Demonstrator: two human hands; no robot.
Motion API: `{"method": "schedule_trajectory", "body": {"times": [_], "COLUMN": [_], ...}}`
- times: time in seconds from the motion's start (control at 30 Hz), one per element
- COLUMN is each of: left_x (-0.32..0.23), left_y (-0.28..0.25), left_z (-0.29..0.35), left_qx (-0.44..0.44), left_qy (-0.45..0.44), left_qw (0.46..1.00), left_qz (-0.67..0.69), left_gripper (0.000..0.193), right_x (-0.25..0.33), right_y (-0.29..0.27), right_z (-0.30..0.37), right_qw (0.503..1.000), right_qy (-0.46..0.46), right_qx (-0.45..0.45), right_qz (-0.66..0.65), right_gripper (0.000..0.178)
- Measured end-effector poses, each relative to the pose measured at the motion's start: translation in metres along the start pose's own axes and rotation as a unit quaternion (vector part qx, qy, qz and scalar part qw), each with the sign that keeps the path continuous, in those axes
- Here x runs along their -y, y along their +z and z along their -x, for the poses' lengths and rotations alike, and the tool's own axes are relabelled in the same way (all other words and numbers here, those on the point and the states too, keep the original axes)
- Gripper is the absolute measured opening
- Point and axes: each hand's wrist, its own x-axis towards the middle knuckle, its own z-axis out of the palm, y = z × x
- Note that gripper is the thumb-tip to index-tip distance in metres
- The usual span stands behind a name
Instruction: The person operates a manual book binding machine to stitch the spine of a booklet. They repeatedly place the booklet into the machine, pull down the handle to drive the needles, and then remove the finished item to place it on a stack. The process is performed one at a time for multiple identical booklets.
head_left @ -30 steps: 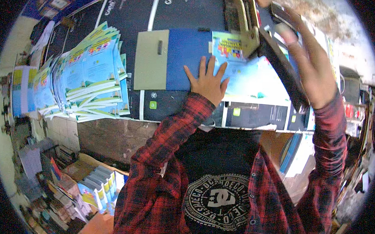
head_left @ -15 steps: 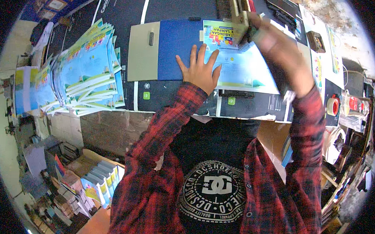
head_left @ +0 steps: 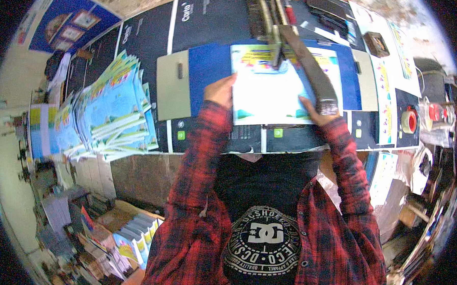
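Note:
A brightly lit printed sheet [head_left: 266, 96], pale blue and white with a coloured heading, lies on a blue board [head_left: 204, 60] with beige end pieces. My left hand [head_left: 221, 91] is closed on the sheet's left edge. At its lower right edge, my right hand [head_left: 321, 113] has the thumb on top; its other fingers are mostly hidden. A dark metal lever tool [head_left: 306, 64], like a long-armed heavy stapler, reaches over the sheet from the far side. Its handle end lies just above my right hand. Whether the sheet is single or several layers, I cannot tell.
A tall fanned pile of printed sheets [head_left: 113, 104] stands at the left of the dark table. At the right are a tape roll [head_left: 408, 121] and a small metal block [head_left: 376, 44]. Bundled booklets [head_left: 137, 238] sit in a box below left.
My right hand, blurred beside the lever before, is now at the sheet's lower right edge. My left hand went from lying spread on the sheet to gripping its left edge. The sheet now sits further left.

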Motion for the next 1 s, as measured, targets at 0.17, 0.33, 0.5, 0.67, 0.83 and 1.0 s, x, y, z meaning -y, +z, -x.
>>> {"method": "schedule_trajectory", "body": {"times": [0.17,0.33,0.5,0.67,0.83,1.0], "left_x": [-0.090,-0.071,-0.104,-0.109,-0.101,-0.071], "left_y": [-0.027,-0.114,-0.014,-0.020,0.021,0.084], "left_z": [0.019,0.020,0.024,0.027,0.049,0.060], "left_qx": [-0.103,0.092,-0.158,-0.171,-0.176,-0.017], "left_qy": [-0.192,-0.226,-0.211,-0.217,0.259,0.243], "left_qw": [0.972,0.940,0.964,0.961,0.810,0.700], "left_qz": [0.090,0.238,0.035,0.022,-0.496,-0.671], "left_gripper": [0.039,0.037,0.039,0.040,0.054,0.075], "right_x": [0.051,0.081,0.038,0.037,0.040,-0.029], "right_y": [0.026,0.017,0.015,0.009,0.016,0.076], "right_z": [-0.024,-0.044,-0.036,-0.035,-0.034,-0.023], "right_qw": [0.995,0.998,0.998,0.998,0.997,0.998], "right_qy": [0.013,0.035,0.013,0.019,0.046,0.040], "right_qx": [-0.033,0.008,-0.055,-0.048,-0.009,-0.028], "right_qz": [-0.097,-0.051,0.014,0.047,0.065,-0.032], "right_gripper": [0.095,0.085,0.082,0.081,0.072,0.070]}}
